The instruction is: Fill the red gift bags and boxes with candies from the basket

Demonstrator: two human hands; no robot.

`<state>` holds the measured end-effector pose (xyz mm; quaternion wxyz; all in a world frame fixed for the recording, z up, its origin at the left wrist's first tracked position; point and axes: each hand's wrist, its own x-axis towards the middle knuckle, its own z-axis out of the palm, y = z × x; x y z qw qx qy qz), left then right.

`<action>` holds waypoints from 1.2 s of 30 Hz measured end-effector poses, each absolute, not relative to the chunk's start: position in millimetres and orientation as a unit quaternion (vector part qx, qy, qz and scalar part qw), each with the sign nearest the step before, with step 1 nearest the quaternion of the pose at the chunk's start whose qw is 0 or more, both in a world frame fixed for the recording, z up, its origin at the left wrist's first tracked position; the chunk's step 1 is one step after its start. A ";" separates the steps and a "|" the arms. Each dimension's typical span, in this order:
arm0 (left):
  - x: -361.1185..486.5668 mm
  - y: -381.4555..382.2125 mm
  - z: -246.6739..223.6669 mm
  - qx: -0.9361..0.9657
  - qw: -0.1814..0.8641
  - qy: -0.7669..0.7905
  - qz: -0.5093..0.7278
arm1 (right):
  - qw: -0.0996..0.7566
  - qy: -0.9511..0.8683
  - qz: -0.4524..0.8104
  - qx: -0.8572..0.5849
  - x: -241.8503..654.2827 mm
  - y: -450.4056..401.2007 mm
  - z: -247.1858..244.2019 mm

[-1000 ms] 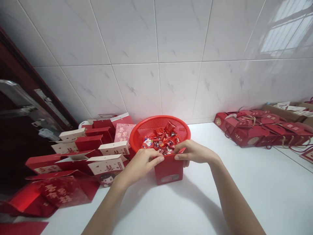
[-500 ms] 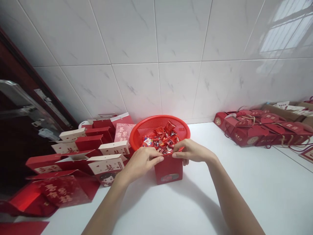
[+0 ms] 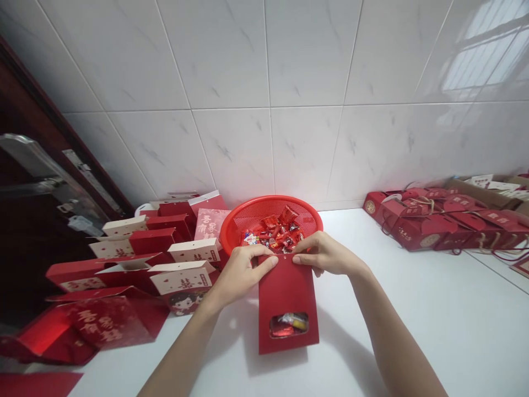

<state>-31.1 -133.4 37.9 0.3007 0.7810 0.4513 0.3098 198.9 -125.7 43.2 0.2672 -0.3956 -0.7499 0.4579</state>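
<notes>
A red paper candy box (image 3: 287,289) with an oval-cornered window low on its front is held by its top edge between both hands. Wrapped candies show through the window. My left hand (image 3: 247,270) pinches the top left corner, thumb in front. My right hand (image 3: 324,255) pinches the top right, thumb on the front and fingers behind. The box is tilted, its lower end toward me. Just behind it stands a red plastic basket (image 3: 243,212) holding wrapped candies (image 3: 275,230); the box and hands hide its front.
Several red and cream paper boxes (image 3: 185,275) stand in rows on the left, beside a dark door with a metal handle (image 3: 31,157). Closed red boxes with cords (image 3: 421,223) are grouped at the right on the white table (image 3: 413,320). A tiled wall (image 3: 306,149) rises behind.
The box has tilted, its bottom swinging up toward me, so more of its front and the candies in the window show. Both hands keep their pinch on the top edge.
</notes>
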 end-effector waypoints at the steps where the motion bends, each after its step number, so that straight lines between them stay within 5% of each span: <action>1: -30.9 -135.0 39.3 0.782 0.301 0.451 0.308 | 0.263 -0.747 0.465 -0.395 200.0 -125.9 43.6; 16: -35.1 -149.4 53.8 0.757 0.386 0.407 0.335 | 0.270 -0.705 0.574 -0.318 206.9 -133.8 54.1; 36: -34.8 -150.9 54.5 0.766 0.356 0.405 0.349 | 0.342 -0.730 0.485 -0.338 205.8 -142.1 61.5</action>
